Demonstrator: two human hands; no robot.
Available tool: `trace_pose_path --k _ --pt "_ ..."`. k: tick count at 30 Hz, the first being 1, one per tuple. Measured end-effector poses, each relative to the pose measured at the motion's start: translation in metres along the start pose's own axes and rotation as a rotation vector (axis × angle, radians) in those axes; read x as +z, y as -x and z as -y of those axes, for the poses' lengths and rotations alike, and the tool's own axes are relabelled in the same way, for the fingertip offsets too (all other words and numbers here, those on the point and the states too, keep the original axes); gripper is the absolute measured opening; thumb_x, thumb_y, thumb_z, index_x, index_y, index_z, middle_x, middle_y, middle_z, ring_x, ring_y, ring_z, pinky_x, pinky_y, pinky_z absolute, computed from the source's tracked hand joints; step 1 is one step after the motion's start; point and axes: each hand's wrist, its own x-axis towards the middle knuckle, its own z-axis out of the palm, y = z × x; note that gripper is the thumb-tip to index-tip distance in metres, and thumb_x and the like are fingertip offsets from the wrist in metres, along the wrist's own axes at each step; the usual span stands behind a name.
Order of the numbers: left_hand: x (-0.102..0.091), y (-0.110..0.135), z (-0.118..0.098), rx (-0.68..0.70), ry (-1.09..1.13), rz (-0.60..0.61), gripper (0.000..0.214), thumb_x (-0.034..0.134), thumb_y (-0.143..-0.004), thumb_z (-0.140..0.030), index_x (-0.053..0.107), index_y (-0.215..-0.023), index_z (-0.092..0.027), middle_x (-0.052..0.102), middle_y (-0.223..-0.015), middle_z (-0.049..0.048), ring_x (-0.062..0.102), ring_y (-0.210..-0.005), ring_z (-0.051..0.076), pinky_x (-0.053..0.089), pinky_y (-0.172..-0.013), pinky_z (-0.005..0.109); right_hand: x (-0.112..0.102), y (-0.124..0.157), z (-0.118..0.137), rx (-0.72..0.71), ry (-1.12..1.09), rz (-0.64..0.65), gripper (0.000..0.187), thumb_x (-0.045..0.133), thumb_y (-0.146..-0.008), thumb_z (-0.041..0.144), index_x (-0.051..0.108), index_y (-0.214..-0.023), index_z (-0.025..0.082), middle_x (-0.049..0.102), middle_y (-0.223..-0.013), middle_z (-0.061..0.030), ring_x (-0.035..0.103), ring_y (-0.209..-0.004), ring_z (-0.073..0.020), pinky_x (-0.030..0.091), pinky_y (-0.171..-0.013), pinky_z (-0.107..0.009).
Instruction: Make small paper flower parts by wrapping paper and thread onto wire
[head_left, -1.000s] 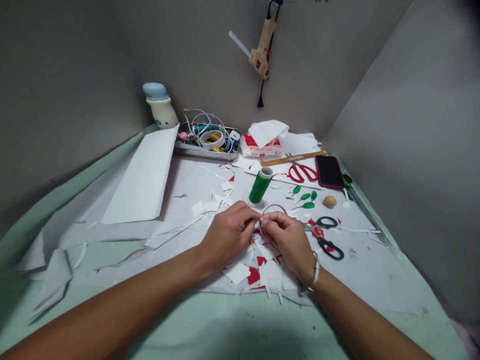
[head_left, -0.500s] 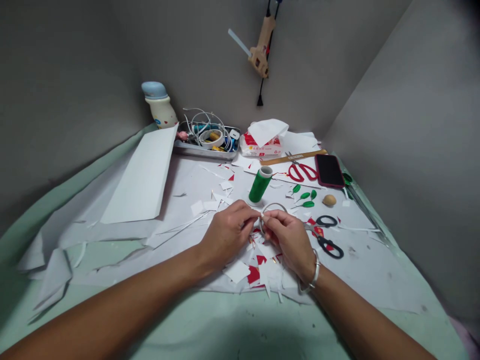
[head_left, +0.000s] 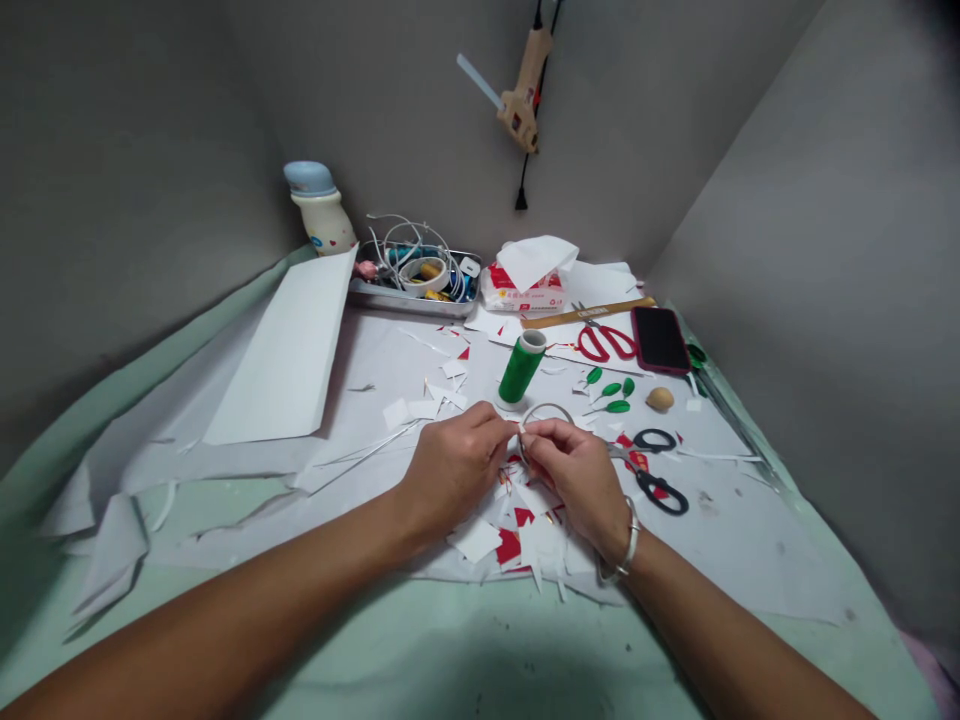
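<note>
My left hand [head_left: 461, 460] and my right hand [head_left: 574, 470] meet fingertip to fingertip over the paper-covered table. Both are closed in a pinch. A thin pale ring [head_left: 550, 406] shows behind the right fingers, which seem to grip its left side; the hand hides part of it. What the left fingertips pinch is too small to make out. Just beyond stands a spool of green thread [head_left: 520, 370]. Black-handled scissors [head_left: 660, 490] lie right of my right hand, their blades partly hidden. Below the hands are white paper scraps [head_left: 476, 540] and red scraps [head_left: 508, 546].
Green leaf shapes [head_left: 612, 390], a small tan ball [head_left: 659, 399], red-handled scissors [head_left: 606, 342] and a phone [head_left: 660, 340] lie at the right. A metal tray [head_left: 416, 300], a tissue pack [head_left: 525, 290] and a bottle [head_left: 322, 215] stand behind. A glue gun [head_left: 523, 95] hangs on the wall.
Almost nothing differs. The fingertips have shifted very slightly where they meet, and the whole view has moved a little.
</note>
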Motion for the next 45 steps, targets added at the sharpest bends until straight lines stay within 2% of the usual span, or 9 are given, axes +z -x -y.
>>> trace_pose_path --k 7,14,20,29,36,45 --pt "-0.0023 -0.0001 -0.0034 -0.038 -0.067 0.034 0.022 0.05 -0.09 -0.018 0.071 -0.084 -0.018 0.068 -0.078 0.0043 0.062 -0.064 0.015 0.044 -0.054 0.027 0.0027 0.0027 0.0011 -0.034 0.075 -0.023 0.018 0.069 -0.072 0.033 0.07 -0.079 0.017 0.063 -0.065 0.0012 0.049 -0.056 -0.0118 0.043 -0.056 -0.026" --pt "-0.0026 -0.0013 -0.0042 -0.065 -0.042 0.041 0.02 0.052 -0.089 -0.018 0.071 -0.084 -0.017 0.068 -0.078 0.0046 0.062 -0.065 0.015 0.044 -0.055 0.027 0.0019 0.0027 0.0029 -0.054 0.068 0.015 0.018 0.064 -0.077 0.035 0.068 -0.078 0.017 0.055 -0.052 0.0046 0.049 -0.051 -0.0119 0.041 -0.054 -0.025" --pt "-0.0023 -0.0009 -0.0039 -0.096 -0.008 0.05 0.017 0.055 -0.087 -0.017 0.072 -0.085 -0.019 0.069 -0.08 0.0044 0.063 -0.067 0.015 0.046 -0.058 0.027 0.0018 0.0015 0.0024 -0.042 0.105 -0.006 0.017 0.065 -0.075 0.034 0.068 -0.077 0.017 0.058 -0.055 0.004 0.049 -0.051 -0.0113 0.04 -0.053 -0.025" --pt "-0.0029 -0.0035 -0.0054 -0.187 0.151 0.039 0.015 0.059 -0.083 -0.013 0.073 -0.085 -0.018 0.069 -0.082 0.0043 0.063 -0.073 0.015 0.048 -0.066 0.029 0.0008 0.0018 0.0056 -0.03 0.071 0.009 0.017 0.066 -0.076 0.033 0.068 -0.076 0.016 0.059 -0.053 0.0041 0.048 -0.049 -0.0095 0.039 -0.05 -0.022" --pt "-0.0035 -0.007 -0.005 -0.298 0.264 0.035 0.015 0.061 -0.08 -0.01 0.072 -0.081 -0.02 0.07 -0.08 0.0008 0.063 -0.072 0.013 0.048 -0.067 0.029 -0.0014 0.0022 0.0049 -0.012 0.037 0.052 0.022 0.066 -0.079 0.036 0.07 -0.084 0.016 0.063 -0.056 0.0022 0.052 -0.05 -0.0097 0.04 -0.051 -0.022" --pt "-0.0031 -0.0049 -0.0035 -0.265 0.257 0.033 0.016 0.061 -0.081 -0.011 0.072 -0.081 -0.022 0.07 -0.08 0.0018 0.063 -0.072 0.015 0.05 -0.068 0.031 -0.0005 0.002 0.0041 -0.012 0.037 0.048 0.02 0.066 -0.077 0.035 0.069 -0.083 0.016 0.063 -0.056 0.0021 0.055 -0.051 -0.0114 0.043 -0.052 -0.024"
